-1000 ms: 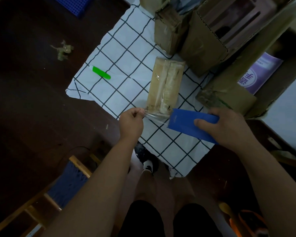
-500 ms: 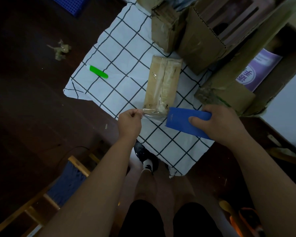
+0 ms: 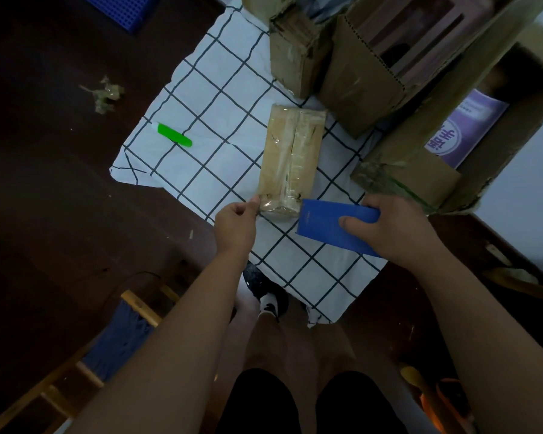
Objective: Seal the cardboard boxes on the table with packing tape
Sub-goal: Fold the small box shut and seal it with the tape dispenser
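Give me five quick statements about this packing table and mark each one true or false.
1. The right hand holds a flat blue card. True.
2. The left hand rests on the green marker-like stick. False: its fingertips are at the near end of the small tan cardboard box; the stick lies apart on the checked cloth.
3. Clear tape runs along the small box's top seam. True.
4. The small box lies on bare dark wood. False: it lies on the white cloth with dark grid lines.
5. A purple-and-white booklet shows inside a larger open box at right. True.
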`<state>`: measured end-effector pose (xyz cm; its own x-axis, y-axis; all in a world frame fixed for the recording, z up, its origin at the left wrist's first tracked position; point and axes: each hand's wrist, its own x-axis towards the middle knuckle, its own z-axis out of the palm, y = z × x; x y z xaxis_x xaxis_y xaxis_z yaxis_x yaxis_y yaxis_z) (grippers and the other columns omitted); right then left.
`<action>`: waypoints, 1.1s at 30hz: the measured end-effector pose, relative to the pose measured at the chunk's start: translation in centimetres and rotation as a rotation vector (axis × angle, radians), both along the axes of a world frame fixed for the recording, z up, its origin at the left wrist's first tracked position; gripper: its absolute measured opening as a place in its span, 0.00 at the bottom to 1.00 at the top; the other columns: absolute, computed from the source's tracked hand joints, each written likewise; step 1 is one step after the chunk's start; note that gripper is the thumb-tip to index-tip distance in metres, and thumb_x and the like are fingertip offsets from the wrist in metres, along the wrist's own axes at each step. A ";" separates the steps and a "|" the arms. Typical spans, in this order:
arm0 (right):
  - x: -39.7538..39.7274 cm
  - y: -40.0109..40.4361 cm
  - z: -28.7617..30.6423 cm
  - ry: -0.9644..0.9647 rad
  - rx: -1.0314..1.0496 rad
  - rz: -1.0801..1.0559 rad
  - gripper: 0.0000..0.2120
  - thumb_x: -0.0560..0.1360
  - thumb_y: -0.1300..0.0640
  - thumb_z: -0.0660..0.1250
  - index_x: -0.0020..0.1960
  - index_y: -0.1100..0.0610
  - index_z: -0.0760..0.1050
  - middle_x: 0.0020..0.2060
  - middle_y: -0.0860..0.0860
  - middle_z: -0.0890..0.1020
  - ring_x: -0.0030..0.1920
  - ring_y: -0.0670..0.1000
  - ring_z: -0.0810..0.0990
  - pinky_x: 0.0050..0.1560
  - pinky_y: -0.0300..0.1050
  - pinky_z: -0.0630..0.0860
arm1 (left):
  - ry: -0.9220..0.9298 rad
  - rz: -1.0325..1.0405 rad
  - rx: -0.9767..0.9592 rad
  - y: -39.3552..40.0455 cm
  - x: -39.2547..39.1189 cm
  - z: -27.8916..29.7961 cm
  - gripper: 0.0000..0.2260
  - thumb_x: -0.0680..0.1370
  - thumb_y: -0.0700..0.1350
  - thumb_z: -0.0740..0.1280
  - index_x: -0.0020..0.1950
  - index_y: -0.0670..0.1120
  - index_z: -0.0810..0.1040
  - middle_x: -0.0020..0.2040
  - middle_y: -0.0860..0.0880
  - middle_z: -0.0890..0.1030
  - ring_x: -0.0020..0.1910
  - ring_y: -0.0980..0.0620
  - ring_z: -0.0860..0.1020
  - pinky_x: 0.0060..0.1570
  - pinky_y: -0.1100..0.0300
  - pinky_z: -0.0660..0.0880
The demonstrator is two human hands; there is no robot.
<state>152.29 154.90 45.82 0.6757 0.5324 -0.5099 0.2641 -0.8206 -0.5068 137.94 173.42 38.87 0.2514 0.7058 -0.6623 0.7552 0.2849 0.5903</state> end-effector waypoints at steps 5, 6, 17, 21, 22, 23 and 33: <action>0.1 -0.5 -0.2 0.022 0.006 -0.009 0.17 0.73 0.48 0.72 0.37 0.62 0.75 0.29 0.53 0.72 0.29 0.46 0.68 0.30 0.33 0.65 | 0.011 0.059 0.036 0.0 0.0 -0.3 0.15 0.76 0.54 0.71 0.57 0.49 0.71 0.56 0.47 0.76 0.53 0.51 0.76 0.48 0.60 0.71; 0.1 -0.6 -0.3 0.025 0.000 -0.008 0.18 0.74 0.48 0.72 0.37 0.61 0.74 0.28 0.52 0.71 0.29 0.45 0.68 0.28 0.36 0.64 | 0.016 0.005 0.134 0.0 -0.1 -0.3 0.13 0.76 0.52 0.71 0.54 0.49 0.72 0.55 0.47 0.74 0.51 0.52 0.75 0.46 0.64 0.68; -0.1 -1.4 -0.5 0.073 0.015 -0.058 0.16 0.74 0.45 0.71 0.37 0.57 0.74 0.30 0.53 0.73 0.31 0.47 0.71 0.33 0.44 0.66 | 0.012 -0.140 0.418 -0.9 0.4 0.2 0.06 0.78 0.46 0.70 0.49 0.45 0.76 0.46 0.47 0.79 0.42 0.54 0.74 0.36 0.74 0.65; -0.1 -1.6 -0.7 0.072 0.014 -0.077 0.17 0.73 0.45 0.70 0.34 0.55 0.72 0.28 0.50 0.70 0.28 0.45 0.68 0.30 0.42 0.62 | 0.061 -0.230 0.475 -0.9 0.5 0.1 0.08 0.80 0.46 0.67 0.48 0.42 0.81 0.42 0.49 0.80 0.39 0.55 0.73 0.36 0.71 0.63; -0.1 -1.5 -0.7 0.071 0.013 -0.075 0.17 0.74 0.45 0.71 0.35 0.56 0.73 0.28 0.51 0.70 0.28 0.45 0.69 0.29 0.41 0.62 | 0.068 -0.244 0.485 -1.0 0.6 0.1 0.09 0.80 0.45 0.66 0.48 0.41 0.82 0.40 0.51 0.79 0.36 0.57 0.72 0.35 0.73 0.64; -0.2 -1.5 -0.8 0.070 0.014 -0.074 0.17 0.74 0.45 0.71 0.36 0.57 0.73 0.28 0.51 0.71 0.28 0.45 0.69 0.29 0.40 0.62 | 0.078 -0.259 0.492 -1.1 0.6 0.1 0.10 0.81 0.45 0.65 0.47 0.41 0.83 0.38 0.51 0.78 0.34 0.59 0.70 0.33 0.75 0.64; -0.2 -1.4 -1.0 0.037 0.009 -0.070 0.18 0.73 0.45 0.70 0.36 0.58 0.73 0.27 0.51 0.71 0.28 0.45 0.69 0.28 0.41 0.60 | 0.048 -0.738 0.692 -2.9 1.8 1.3 0.19 0.82 0.44 0.61 0.72 0.38 0.67 0.69 0.39 0.71 0.67 0.43 0.69 0.62 0.53 0.69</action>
<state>152.13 153.50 44.84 0.6921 0.4891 -0.5308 0.1872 -0.8319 -0.5223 139.72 170.50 40.18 0.7641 0.6173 -0.1874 0.6314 -0.6561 0.4134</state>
